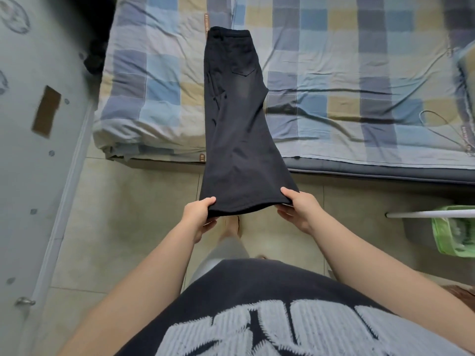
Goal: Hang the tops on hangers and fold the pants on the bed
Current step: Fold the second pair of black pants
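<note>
A pair of black pants (pixel 237 119), folded leg on leg, lies lengthwise with its waistband far out on the bed (pixel 347 73) and its hems hanging off the near edge above the floor. My left hand (pixel 199 214) grips the hem's left corner, thumb on top. My right hand (pixel 298 208) grips the hem's right corner the same way. A thin wire hanger (pixel 442 129) lies on the bed at the right. No top is in view.
The bed has a blue, yellow and grey checked sheet. A grey cabinet door (pixel 38 150) stands at the left. A green basket (pixel 455 232) and a white rod (pixel 431 214) sit at the right over the tiled floor. A dark item (pixel 96 57) lies beside the bed's left end.
</note>
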